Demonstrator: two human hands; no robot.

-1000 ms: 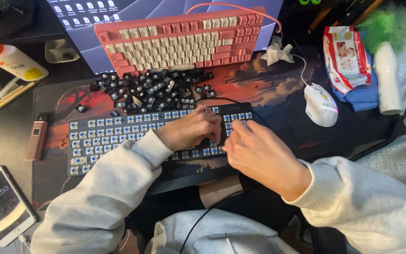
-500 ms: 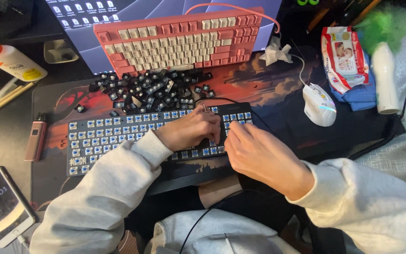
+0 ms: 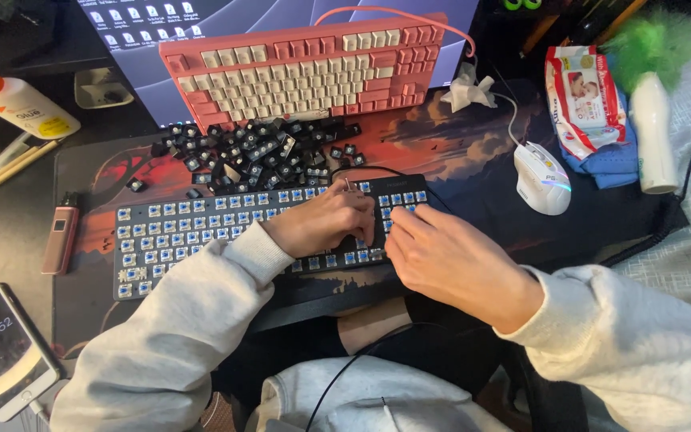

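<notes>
A black keyboard point(image 3: 201, 232) with bare blue switches lies on the desk mat in front of me. My left hand point(image 3: 321, 224) rests on its right half with the fingers curled around a thin wire tool point(image 3: 347, 186) whose metal loop sticks out above the knuckles. My right hand point(image 3: 449, 256) lies over the keyboard's right end, palm down, its fingertips touching the switches beside my left hand. It holds nothing that I can see. A heap of loose black keycaps point(image 3: 257, 152) lies just behind the keyboard.
A pink keyboard point(image 3: 305, 68) leans against the monitor at the back. A white mouse point(image 3: 541, 178), a wipes pack point(image 3: 581, 96) and a green duster point(image 3: 653, 104) are at the right. A phone point(image 3: 1, 352), a pink device point(image 3: 59, 236) and a glue bottle point(image 3: 17, 104) are at the left.
Both hands stay at the same spot on the black keyboard, with only slight finger movement.
</notes>
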